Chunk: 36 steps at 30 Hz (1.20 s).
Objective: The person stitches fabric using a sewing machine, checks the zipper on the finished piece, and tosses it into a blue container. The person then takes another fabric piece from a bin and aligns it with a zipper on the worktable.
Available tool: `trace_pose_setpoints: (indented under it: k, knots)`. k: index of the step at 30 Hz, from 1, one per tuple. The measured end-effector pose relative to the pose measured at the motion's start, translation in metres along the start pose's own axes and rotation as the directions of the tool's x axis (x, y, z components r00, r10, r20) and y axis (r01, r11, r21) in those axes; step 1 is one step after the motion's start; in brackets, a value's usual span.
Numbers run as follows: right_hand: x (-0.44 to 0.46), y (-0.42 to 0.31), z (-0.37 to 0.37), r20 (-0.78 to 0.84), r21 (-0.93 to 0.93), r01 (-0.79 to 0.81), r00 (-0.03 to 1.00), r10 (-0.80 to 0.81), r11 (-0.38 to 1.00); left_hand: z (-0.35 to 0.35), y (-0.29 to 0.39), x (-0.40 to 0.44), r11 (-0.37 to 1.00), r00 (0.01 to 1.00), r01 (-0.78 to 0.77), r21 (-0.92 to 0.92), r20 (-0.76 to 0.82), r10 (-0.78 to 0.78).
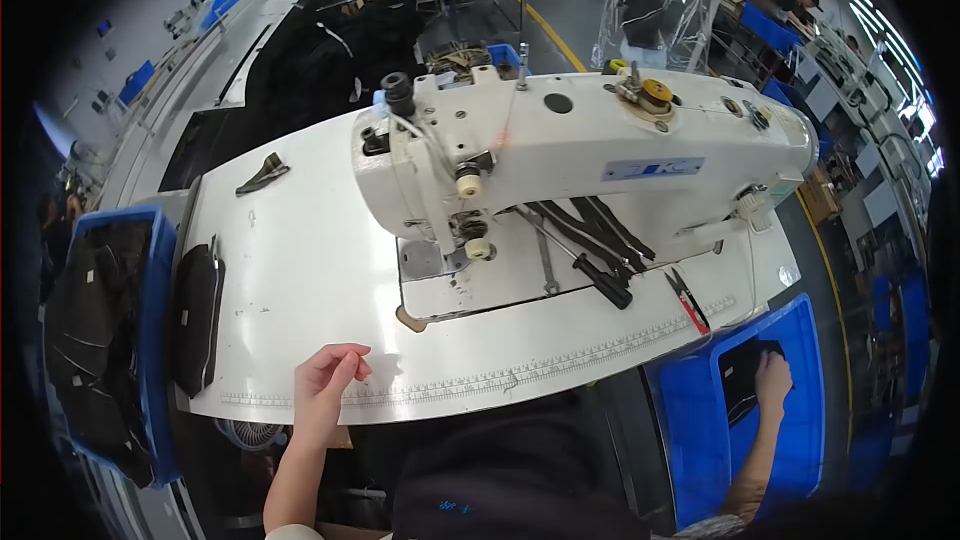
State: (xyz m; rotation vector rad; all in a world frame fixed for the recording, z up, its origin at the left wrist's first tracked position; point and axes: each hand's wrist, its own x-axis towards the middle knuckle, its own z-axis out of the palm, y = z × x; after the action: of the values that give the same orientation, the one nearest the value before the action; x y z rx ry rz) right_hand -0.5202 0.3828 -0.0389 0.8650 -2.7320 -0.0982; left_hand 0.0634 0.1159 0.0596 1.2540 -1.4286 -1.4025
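From where I stand, the broad white worktop [300,260] with a ruler printed along its front edge takes up most of the station, with a white industrial sewing machine [560,145] on it. A blue plastic bin heaped with dark cloth [161,290] stands off the left edge; another blue plastic bin [690,445] sits below the right front corner. The person's right hand [773,378] reaches inside that one, fingers bent over a flat black cloth piece [738,385]; I can't tell how firmly they grip it. The left hand [332,378] hangs over the front edge, loosely curled and partly open, nothing visible in it. A long dark cloth panel [195,320] lies along the left edge. Under the machine's arm are a black-handled screwdriver [605,285] and a slim metal wrench [547,265], near red-and-black thread snips [688,300].
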Motion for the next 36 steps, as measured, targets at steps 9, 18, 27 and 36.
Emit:
trace_pose_setpoints:
  k: [9,18,27,36]
  knots:
    - [-0.014,-0.274,-0.157,-0.577,0.519,0.79,0.605,-0.549,0.325,0.019,-0.014,-0.004,0.993,0.978,-0.102,0.064,0.188,0.088]
    - [-0.011,-0.316,-0.122,-0.481,0.289,0.843,0.537,-0.693,0.453,0.016,-0.011,-0.016,0.934,0.96,-0.203,0.295,0.246,0.131]
    - [-0.004,-0.247,-0.12,-0.466,0.347,0.628,0.76,-0.453,0.697,0.025,-0.015,-0.009,0.934,0.955,-0.22,0.281,0.259,0.147]
    - [0.011,-0.3,-0.124,-0.595,0.245,0.747,0.619,-0.513,0.618,0.027,-0.013,-0.019,0.929,0.948,-0.235,0.286,0.279,0.154]
